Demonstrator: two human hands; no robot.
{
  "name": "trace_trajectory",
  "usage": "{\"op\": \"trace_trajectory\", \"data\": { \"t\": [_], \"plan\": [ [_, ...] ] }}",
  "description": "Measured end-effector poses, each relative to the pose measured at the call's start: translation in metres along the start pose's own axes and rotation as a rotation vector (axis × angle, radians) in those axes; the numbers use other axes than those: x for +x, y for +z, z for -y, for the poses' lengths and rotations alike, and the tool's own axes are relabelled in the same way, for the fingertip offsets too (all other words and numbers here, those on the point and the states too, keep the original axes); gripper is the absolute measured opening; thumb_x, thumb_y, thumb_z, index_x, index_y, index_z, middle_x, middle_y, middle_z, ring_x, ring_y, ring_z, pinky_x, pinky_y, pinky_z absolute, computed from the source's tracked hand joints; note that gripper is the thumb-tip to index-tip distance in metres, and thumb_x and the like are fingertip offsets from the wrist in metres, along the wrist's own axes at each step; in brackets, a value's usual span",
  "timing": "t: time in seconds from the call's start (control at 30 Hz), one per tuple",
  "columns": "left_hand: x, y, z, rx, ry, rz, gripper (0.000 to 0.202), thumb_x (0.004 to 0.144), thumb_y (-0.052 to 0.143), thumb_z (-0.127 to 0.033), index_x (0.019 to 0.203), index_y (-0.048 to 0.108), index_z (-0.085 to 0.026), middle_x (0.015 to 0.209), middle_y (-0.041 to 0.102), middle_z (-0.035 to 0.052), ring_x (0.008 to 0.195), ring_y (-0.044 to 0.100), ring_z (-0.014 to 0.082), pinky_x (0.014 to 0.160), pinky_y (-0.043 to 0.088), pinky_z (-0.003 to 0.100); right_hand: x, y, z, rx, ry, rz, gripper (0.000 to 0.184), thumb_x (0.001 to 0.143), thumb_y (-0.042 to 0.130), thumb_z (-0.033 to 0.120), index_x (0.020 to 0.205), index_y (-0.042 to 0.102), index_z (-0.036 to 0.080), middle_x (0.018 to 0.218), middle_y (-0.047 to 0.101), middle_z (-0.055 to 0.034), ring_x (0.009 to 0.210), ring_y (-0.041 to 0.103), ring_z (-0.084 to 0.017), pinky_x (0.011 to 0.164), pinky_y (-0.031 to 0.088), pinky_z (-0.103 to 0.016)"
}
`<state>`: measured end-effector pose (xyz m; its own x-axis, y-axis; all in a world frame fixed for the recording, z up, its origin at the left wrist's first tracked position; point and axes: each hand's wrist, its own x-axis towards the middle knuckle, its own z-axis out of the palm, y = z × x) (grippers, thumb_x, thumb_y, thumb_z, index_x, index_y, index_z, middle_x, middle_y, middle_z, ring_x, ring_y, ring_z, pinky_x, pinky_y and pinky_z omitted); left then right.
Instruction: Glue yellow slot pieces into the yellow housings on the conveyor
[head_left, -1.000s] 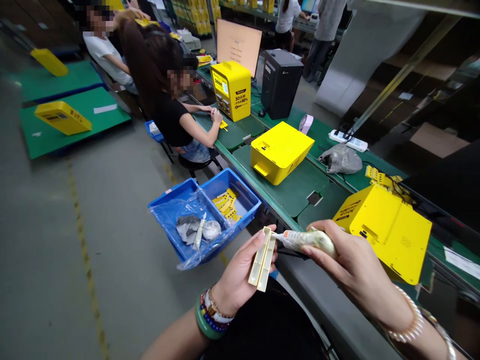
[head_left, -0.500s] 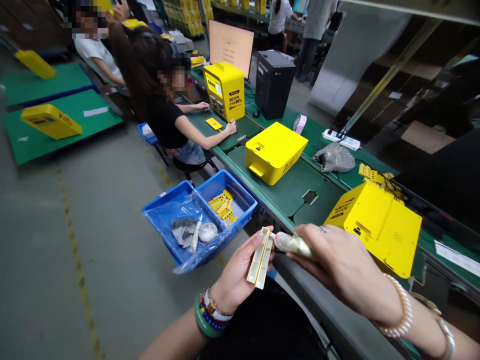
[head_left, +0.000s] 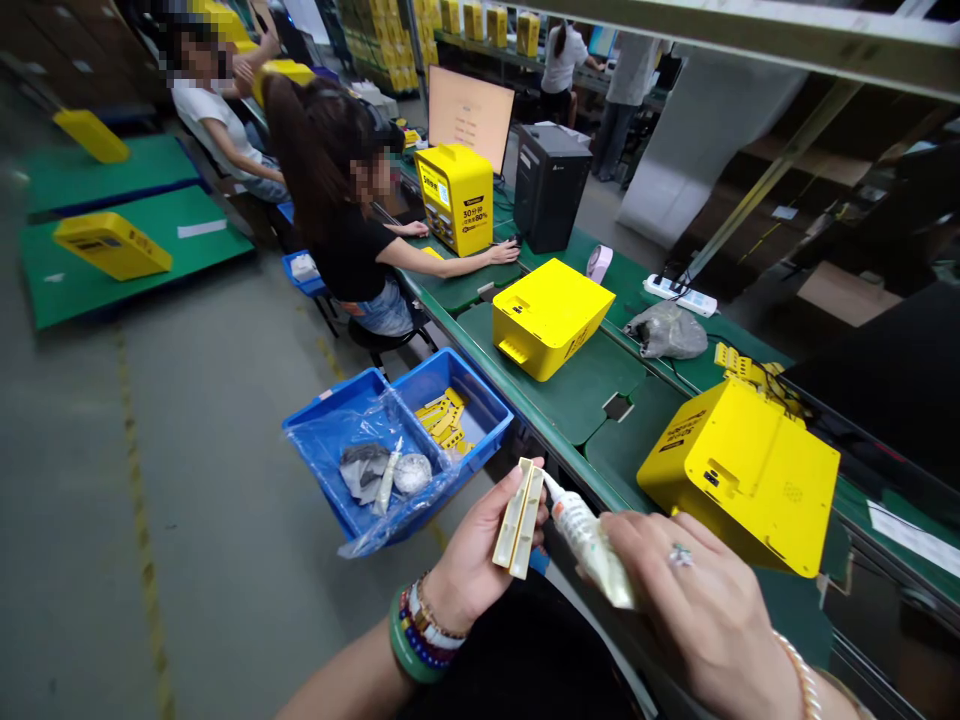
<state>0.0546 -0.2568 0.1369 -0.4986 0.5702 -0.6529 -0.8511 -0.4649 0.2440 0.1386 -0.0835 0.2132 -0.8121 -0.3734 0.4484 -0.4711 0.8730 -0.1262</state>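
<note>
My left hand is closed on a long cream plastic strip, held upright over my lap near the bench's front edge. My right hand grips a white squeeze tube, tilted so its nozzle touches the upper end of the strip. A yellow housing lies on the green bench just right of the tube. Beaded bracelets sit on both wrists.
A second yellow housing lies farther along the green bench. Blue bins with yellow parts and a plastic bag stand left of my hands. A seated person works at the bench beyond, beside a yellow unit, monitor and black box.
The tube has swung from nearly level to a steep tilt, and my right hand has dropped lower and to the right. The neighbour's arm has reached farther along the bench.
</note>
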Motion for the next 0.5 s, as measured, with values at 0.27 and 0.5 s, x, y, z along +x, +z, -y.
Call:
{"op": "trace_trajectory", "data": {
  "t": [0.27, 0.5],
  "plan": [
    [-0.001, 0.001, 0.004, 0.133, 0.098, -0.049, 0.043, 0.087, 0.062, -0.039, 0.123, 0.058, -0.016, 0.086, 0.060, 0.0042, 0.063, 0.061, 0.0128, 0.047, 0.049, 0.020, -0.022, 0.008, -0.007, 0.443, 0.735, -0.282, 0.026, 0.089, 0.059, 0.040, 0.105, 0.058, 0.021, 0.094, 0.069, -0.0059, 0.075, 0.067, -0.017, 0.058, 0.052, -0.023],
    [-0.010, 0.005, 0.007, 0.283, 0.151, 0.109, 0.060, 0.078, 0.071, -0.018, 0.133, 0.048, -0.025, 0.096, 0.054, 0.0013, 0.070, 0.060, 0.0107, 0.054, 0.049, 0.019, -0.018, 0.017, -0.008, 0.497, 0.688, -0.145, 0.024, 0.088, 0.061, 0.038, 0.105, 0.057, 0.022, 0.085, 0.069, -0.0004, 0.067, 0.065, -0.013, 0.057, 0.052, -0.018]
  ]
}}
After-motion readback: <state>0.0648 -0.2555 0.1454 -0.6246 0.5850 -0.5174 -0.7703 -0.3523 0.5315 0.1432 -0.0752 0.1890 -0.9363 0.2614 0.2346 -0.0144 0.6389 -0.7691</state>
